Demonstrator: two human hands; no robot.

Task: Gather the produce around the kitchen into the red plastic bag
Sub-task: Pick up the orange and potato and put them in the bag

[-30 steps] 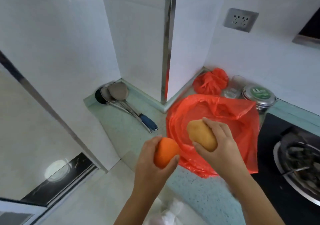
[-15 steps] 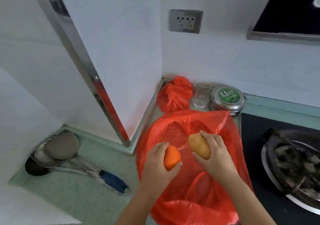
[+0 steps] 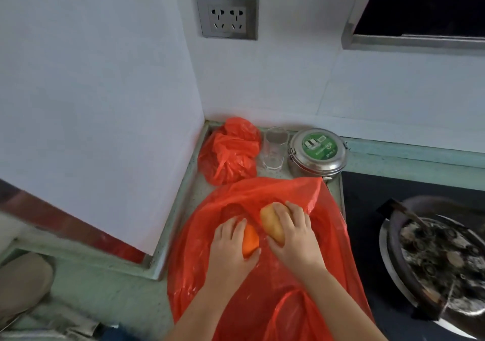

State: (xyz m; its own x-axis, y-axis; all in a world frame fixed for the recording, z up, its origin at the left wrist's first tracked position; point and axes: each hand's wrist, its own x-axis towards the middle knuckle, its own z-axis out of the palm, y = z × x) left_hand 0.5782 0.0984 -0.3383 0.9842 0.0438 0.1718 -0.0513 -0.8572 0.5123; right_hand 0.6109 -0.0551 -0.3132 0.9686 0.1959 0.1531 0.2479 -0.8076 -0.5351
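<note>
Lowering since half a second ago: both hands now press down at the red plastic bag (image 3: 199,248), where earlier they hovered above it. Left hand (image 3: 231,246), grip clamped round the orange (image 3: 250,239), only a wedge showing. Right hand (image 3: 294,235), grip clamped over the potato (image 3: 273,225), tan, oblong, touching the orange. Bag translucent, crinkled, spread over the green tabletop (image 3: 105,283), beside the black stove (image 3: 367,209).

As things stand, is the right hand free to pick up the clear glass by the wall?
Probably not yet. The right hand grips the potato over the red plastic bag, so it is full. The way to the glass, standing between the tied red bag and the steel tin, looks open.
</note>
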